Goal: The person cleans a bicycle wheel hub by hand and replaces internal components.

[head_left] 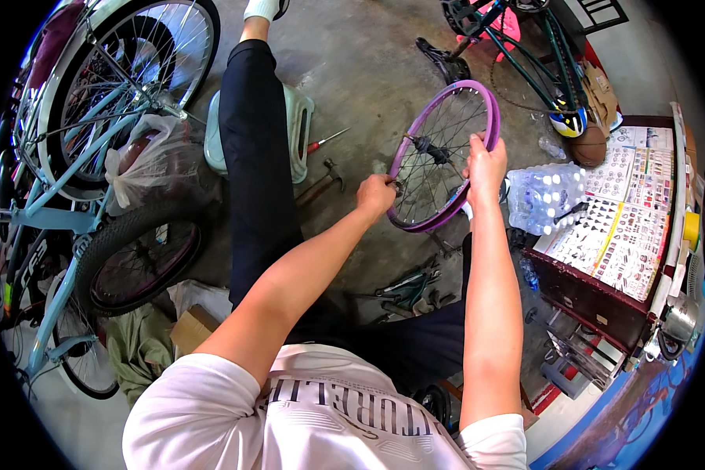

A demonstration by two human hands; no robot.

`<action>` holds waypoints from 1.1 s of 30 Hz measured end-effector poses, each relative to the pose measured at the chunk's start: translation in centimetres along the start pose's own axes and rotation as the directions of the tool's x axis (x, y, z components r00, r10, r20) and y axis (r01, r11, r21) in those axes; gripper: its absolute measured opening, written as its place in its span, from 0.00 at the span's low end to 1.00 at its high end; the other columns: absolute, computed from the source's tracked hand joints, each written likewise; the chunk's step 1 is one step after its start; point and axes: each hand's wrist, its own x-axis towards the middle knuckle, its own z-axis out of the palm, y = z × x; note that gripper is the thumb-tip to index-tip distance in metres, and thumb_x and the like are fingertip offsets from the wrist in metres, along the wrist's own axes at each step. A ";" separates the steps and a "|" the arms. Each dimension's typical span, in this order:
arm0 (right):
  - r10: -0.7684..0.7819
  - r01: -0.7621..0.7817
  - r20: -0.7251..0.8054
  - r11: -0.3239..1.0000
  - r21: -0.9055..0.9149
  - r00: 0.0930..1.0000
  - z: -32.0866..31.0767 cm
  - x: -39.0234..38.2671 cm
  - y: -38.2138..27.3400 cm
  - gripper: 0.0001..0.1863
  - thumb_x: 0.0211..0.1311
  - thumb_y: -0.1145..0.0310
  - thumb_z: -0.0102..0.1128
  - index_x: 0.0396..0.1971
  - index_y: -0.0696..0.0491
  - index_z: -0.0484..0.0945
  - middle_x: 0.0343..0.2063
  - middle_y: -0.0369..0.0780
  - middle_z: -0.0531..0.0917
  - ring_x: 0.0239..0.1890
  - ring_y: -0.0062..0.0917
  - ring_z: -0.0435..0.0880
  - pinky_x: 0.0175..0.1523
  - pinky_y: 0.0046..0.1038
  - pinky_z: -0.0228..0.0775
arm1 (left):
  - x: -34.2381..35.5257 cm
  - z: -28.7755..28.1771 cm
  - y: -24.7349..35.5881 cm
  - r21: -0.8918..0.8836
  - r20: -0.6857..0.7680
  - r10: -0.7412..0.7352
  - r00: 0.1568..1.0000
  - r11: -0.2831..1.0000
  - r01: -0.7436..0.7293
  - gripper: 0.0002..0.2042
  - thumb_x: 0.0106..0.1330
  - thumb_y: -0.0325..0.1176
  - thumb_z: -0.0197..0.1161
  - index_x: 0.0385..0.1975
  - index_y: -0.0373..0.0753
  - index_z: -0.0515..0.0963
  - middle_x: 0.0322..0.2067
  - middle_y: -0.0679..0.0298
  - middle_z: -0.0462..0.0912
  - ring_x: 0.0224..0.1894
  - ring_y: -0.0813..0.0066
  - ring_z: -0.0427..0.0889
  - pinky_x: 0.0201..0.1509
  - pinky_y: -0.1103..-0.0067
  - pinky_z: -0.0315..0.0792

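Note:
A bicycle wheel with a purple rim [420, 117] and black hub and spokes is held tilted in front of me. My left hand [376, 193] is closed on the rim's lower left side, and my right hand [485, 164] grips its right side. On the concrete floor to the left of the wheel lie a hammer [330, 174] and a red-handled screwdriver [321, 142]. My outstretched left leg [255, 172] crosses a pale green plastic stool [298, 125].
Bicycles [78, 211] and a plastic bag [133, 172] crowd the left. A green bicycle frame [529, 59], helmet [565, 120] and basketball [587, 145] are at upper right. Bottled water [546, 197] stands beside a paper-covered cabinet [619, 219]. More tools [399, 291] lie below the wheel.

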 end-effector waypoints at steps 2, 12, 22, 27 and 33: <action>0.002 -0.002 -0.010 1.000 -0.010 1.000 -0.3 -0.1 0.4 0.10 0.67 0.65 0.61 0.42 0.54 0.75 0.23 0.33 0.74 0.17 0.18 0.70 0.18 0.25 0.60 | 0.2 -0.8 -1.0 -0.026 0.005 -0.076 0.997 0.997 0.076 0.14 0.68 0.30 0.64 0.51 0.34 0.85 0.37 0.57 0.90 0.33 0.73 0.88 0.37 0.73 0.80; 0.018 -0.018 -0.002 1.000 0.023 1.000 -0.5 -0.7 0.1 0.09 0.66 0.67 0.62 0.41 0.52 0.74 0.20 0.30 0.70 0.16 0.15 0.65 0.19 0.23 0.58 | -2.4 0.8 -1.9 -0.105 0.332 0.003 0.943 0.994 0.034 0.17 0.62 0.31 0.71 0.50 0.35 0.86 0.35 0.61 0.89 0.31 0.76 0.84 0.37 0.76 0.79; 0.011 -0.011 -0.008 1.000 0.018 1.000 0.1 -1.0 0.0 0.09 0.67 0.67 0.62 0.42 0.53 0.74 0.21 0.31 0.72 0.16 0.15 0.67 0.18 0.24 0.59 | -1.4 0.6 -1.4 -0.180 0.386 -0.147 0.911 0.956 0.231 0.15 0.60 0.34 0.72 0.47 0.40 0.88 0.35 0.61 0.90 0.35 0.72 0.88 0.45 0.74 0.79; -0.001 0.001 0.001 1.000 0.024 1.000 0.0 -1.1 0.0 0.10 0.67 0.67 0.62 0.42 0.54 0.75 0.23 0.31 0.73 0.16 0.16 0.67 0.17 0.24 0.59 | -1.2 0.5 -1.0 -0.115 0.377 -0.088 0.922 0.983 0.141 0.14 0.62 0.33 0.72 0.45 0.33 0.87 0.32 0.61 0.88 0.29 0.74 0.85 0.35 0.76 0.79; -0.016 0.016 -0.002 1.000 0.015 1.000 0.3 -0.9 0.0 0.10 0.67 0.67 0.62 0.42 0.55 0.75 0.21 0.32 0.73 0.15 0.16 0.67 0.17 0.24 0.59 | -1.0 0.4 -1.3 -0.193 0.419 -0.076 0.905 0.966 0.171 0.14 0.62 0.33 0.72 0.44 0.32 0.87 0.31 0.61 0.88 0.29 0.75 0.85 0.34 0.76 0.79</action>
